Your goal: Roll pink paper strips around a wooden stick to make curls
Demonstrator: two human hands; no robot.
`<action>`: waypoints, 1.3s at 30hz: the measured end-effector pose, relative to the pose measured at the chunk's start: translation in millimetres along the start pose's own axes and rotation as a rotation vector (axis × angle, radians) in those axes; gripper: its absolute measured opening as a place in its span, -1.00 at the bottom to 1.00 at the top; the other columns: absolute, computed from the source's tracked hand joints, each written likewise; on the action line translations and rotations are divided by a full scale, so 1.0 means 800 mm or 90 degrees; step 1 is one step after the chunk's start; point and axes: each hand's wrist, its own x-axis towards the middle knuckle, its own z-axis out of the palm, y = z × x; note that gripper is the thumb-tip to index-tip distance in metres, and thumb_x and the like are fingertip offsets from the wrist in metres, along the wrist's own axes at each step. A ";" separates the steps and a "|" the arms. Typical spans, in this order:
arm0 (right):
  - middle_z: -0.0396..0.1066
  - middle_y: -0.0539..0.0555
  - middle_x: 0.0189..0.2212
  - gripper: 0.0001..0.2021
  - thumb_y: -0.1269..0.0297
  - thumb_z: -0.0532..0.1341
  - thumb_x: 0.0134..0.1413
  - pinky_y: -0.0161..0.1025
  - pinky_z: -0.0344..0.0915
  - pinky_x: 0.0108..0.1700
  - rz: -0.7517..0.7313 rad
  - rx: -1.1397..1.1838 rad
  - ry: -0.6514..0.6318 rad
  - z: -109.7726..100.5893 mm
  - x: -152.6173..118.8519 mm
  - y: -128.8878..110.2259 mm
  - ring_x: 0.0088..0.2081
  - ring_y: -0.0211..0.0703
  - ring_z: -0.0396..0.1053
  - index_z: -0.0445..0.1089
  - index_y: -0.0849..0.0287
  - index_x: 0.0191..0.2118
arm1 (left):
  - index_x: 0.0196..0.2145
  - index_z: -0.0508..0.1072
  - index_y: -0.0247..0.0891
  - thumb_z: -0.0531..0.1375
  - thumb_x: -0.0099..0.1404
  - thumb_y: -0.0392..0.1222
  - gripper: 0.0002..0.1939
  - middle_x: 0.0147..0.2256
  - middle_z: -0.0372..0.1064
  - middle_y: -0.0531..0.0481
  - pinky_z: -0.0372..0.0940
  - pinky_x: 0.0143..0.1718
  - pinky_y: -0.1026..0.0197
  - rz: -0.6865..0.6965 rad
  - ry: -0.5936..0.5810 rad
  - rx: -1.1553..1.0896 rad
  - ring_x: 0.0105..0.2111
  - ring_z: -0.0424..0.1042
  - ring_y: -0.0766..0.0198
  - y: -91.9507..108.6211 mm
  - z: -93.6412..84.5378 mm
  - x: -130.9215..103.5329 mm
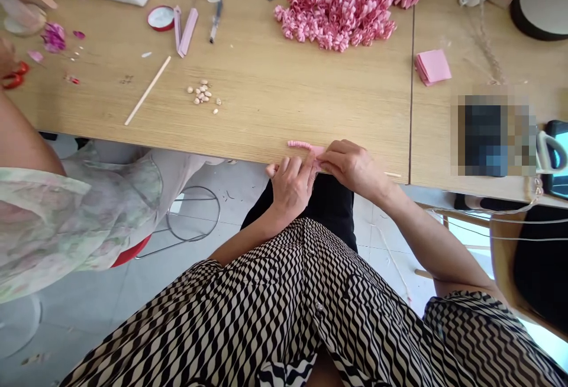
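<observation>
A narrow pink strip (300,145), crimped along its left end, lies at the table's front edge. My left hand (290,184) bends its fingers onto the strip from the near side. From the right, my right hand (354,166) pinches the wider, flat pink part with thumb and fingers. The two hands almost meet, and they hide much of the pink piece. The tip of a thin pale stick (393,174) shows just right of my right wrist; whether it runs under the hand I cannot tell.
Curled pink strips (339,5) are heaped at the back. Folded pink squares (433,67) lie right of the table seam. Leftward are small pale beads or nuts (203,92), a wooden stick (147,91), a pen (216,21) and a round tin (161,18). Another person's hand is near red-handled scissors (15,75).
</observation>
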 end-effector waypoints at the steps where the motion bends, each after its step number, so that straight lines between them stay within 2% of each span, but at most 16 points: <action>1: 0.41 0.15 -0.30 -0.68 0.22 0.00 0.34 -0.20 0.18 -0.23 0.006 0.007 0.004 0.003 -0.002 0.000 -0.28 -0.17 0.25 0.48 0.21 -0.19 | 0.11 0.42 -0.12 -0.05 0.47 -0.02 -0.60 -0.37 0.36 -0.05 -0.06 -0.20 0.05 -0.007 -0.005 -0.006 -0.27 0.27 0.14 0.000 0.000 0.001; 8: 0.41 0.15 -0.32 -0.73 0.33 0.02 0.29 -0.22 0.17 -0.25 0.021 0.012 -0.003 0.005 0.001 -0.004 -0.31 -0.19 0.23 0.47 0.24 -0.24 | 0.13 0.40 -0.15 -0.08 0.48 -0.03 -0.58 -0.34 0.39 -0.04 0.04 -0.15 0.10 -0.002 0.027 -0.055 -0.26 0.30 0.20 -0.008 -0.008 -0.001; 12: 0.40 0.15 -0.31 -0.73 0.35 0.02 0.30 -0.23 0.16 -0.25 0.019 0.002 -0.009 0.004 0.001 -0.004 -0.30 -0.18 0.23 0.47 0.24 -0.23 | 0.03 0.48 -0.11 -0.02 0.46 -0.07 -0.65 -0.30 0.40 -0.05 0.06 -0.12 0.10 0.003 0.058 -0.047 -0.24 0.33 0.22 -0.014 -0.012 -0.009; 19: 0.40 0.14 -0.31 -0.68 0.28 -0.02 0.34 -0.24 0.17 -0.26 -0.002 0.000 -0.015 0.003 0.000 -0.001 -0.31 -0.20 0.24 0.48 0.21 -0.21 | 0.02 0.49 -0.11 0.02 0.44 -0.05 -0.66 -0.26 0.41 -0.08 -0.01 -0.17 0.06 0.033 0.030 0.012 -0.24 0.30 0.16 -0.008 -0.012 -0.010; 24: 0.40 0.14 -0.29 -0.60 0.11 -0.03 0.36 -0.26 0.17 -0.27 0.029 0.055 -0.018 -0.004 0.018 0.014 -0.30 -0.24 0.28 0.49 0.22 -0.20 | 0.08 0.42 -0.18 -0.02 0.45 -0.04 -0.62 -0.28 0.42 -0.10 -0.04 -0.19 0.06 0.041 0.002 0.031 -0.24 0.28 0.13 -0.003 -0.011 -0.013; 30: 0.38 0.12 -0.32 -0.52 0.00 -0.06 0.34 -0.26 0.15 -0.27 -0.052 0.067 -0.036 -0.007 0.039 0.029 -0.30 -0.24 0.28 0.50 0.21 -0.21 | 0.10 0.40 -0.26 -0.03 0.47 -0.06 -0.60 -0.32 0.42 -0.08 -0.07 -0.22 0.07 0.054 0.005 0.056 -0.26 0.30 0.14 0.002 -0.010 -0.012; 39: 0.40 0.08 -0.35 -0.58 0.07 -0.01 0.34 -0.27 0.12 -0.31 -0.095 0.079 -0.104 -0.018 0.049 0.036 -0.37 -0.28 0.27 0.50 0.21 -0.29 | 0.08 0.40 -0.33 -0.04 0.47 -0.05 -0.59 -0.35 0.44 -0.06 -0.08 -0.24 0.07 0.051 0.031 0.084 -0.30 0.30 0.16 0.012 -0.005 -0.003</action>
